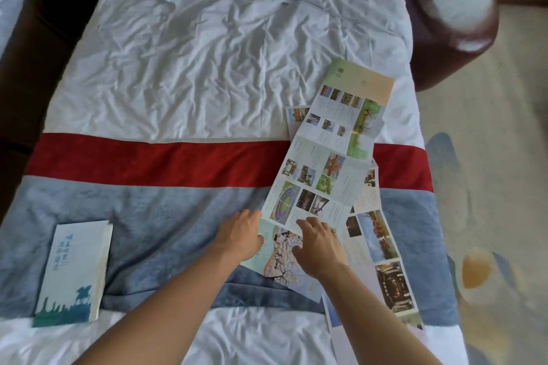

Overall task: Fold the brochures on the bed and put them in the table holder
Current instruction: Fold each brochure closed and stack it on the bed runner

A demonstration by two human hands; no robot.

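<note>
Looking down on a bed dressed in rumpled white linen, with a red band crossing the middle of the frame and a grey-blue runner lying just below it. Showing a dark red armchair in the upper right corner, patterned carpet down the right edge.

Stretching diagonally from upper right toward lower centre: a long unfolded brochure, panels of small photos and text facing up, its far end reaching onto the white sheet, its near end lying on the runner. Lying beneath and to the right of it, a second unfolded brochure, running toward the lower right of the frame.

Resting at lower left, well apart from the rest: a folded brochure, closed flat, blue-green print on its cover, straddling the runner's lower edge.

Working now at the near end of the long brochure. Left hand sitting at the paper's left edge, fingers curled over the crease line, thumb side hidden, so grip or mere press hard to tell. Right hand pressing flat on the blossom-tree panel, fingers spread loosely and bent at the tips on the fold line, nothing clasped. Sitting close together but not touching, both hands, with a strip of paper showing between them.

Table holder not in view.
</note>
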